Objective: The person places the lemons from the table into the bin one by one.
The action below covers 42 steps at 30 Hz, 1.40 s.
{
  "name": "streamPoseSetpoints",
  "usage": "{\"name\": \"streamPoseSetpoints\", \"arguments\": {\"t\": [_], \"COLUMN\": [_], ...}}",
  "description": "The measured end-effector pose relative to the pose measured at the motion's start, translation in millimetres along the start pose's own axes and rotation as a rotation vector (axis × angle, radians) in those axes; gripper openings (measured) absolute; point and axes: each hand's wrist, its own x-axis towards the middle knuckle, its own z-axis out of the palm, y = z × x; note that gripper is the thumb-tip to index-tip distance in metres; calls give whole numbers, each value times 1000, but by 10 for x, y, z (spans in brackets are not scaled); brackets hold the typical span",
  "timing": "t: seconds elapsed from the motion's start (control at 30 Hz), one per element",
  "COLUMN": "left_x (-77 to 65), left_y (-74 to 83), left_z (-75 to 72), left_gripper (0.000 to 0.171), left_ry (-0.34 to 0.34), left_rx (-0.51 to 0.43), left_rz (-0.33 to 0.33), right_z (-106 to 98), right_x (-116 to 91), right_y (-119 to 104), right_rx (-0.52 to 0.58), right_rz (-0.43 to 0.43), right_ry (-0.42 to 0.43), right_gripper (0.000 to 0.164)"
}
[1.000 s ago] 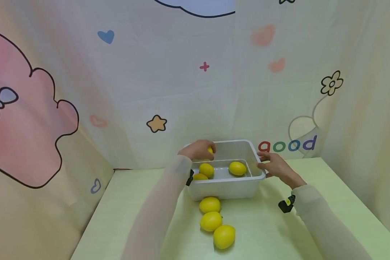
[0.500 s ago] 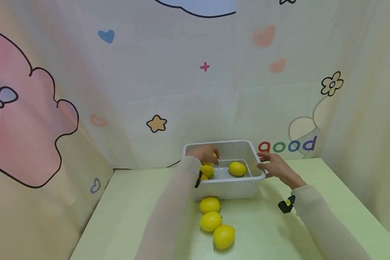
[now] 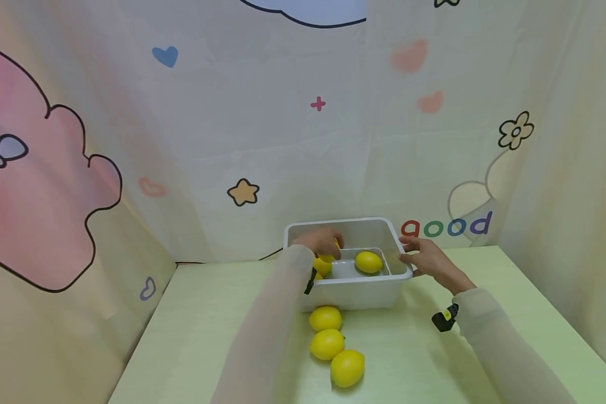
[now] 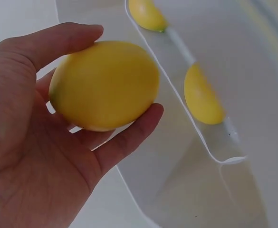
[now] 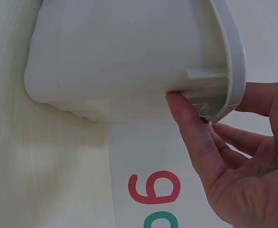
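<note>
My left hand (image 3: 321,242) holds a yellow lemon (image 4: 105,85) between thumb and fingers, inside the white plastic bin (image 3: 353,294) and above its floor. Below it, two lemons at the bin's left are partly covered by the hand and sleeve in the head view. To the right on the bin floor lies another lemon (image 3: 368,262). My right hand (image 3: 431,261) grips the bin's right rim (image 5: 237,61), with one finger against the outer wall under the lip. In front of the bin, three lemons (image 3: 327,344) form a line on the table.
The pale green table (image 3: 197,320) runs back to a printed curtain (image 3: 278,129) right behind the bin. Side curtains hang along the left and right of the table. A small black device (image 3: 445,318) sits at the right wrist.
My left hand has moved right and slightly down with the lemon, from the bin's left rim to inside the bin. The right hand stays on the rim.
</note>
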Motion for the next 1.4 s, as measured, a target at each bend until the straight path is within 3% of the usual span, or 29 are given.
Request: {"name": "streamPoseSetpoints", "arguments": {"t": [0.37,0.83,1.0,1.13,1.4], "left_x": [-1,-102,-187,-277,-557], "left_y": [-64,-183,-186,-190,-187], "left_z": [49,15,13,10,23], "left_gripper": [39,37,41,43,46], "left_ry": [24,50,81,117,184], "left_rx": [13,22,24,78,116], "left_rz": [47,95,127,175,233], "right_z": [9,8,6,6,5], "right_x": [16,28,22,22,22], "right_y": [9,45,51,55,37], "right_rx": [4,0,-1,-3,4], "right_rz": [1,5,1,3,5], "right_ry": [-3,-4,-4,-2,0], "right_gripper": [63,64,64,63,65]}}
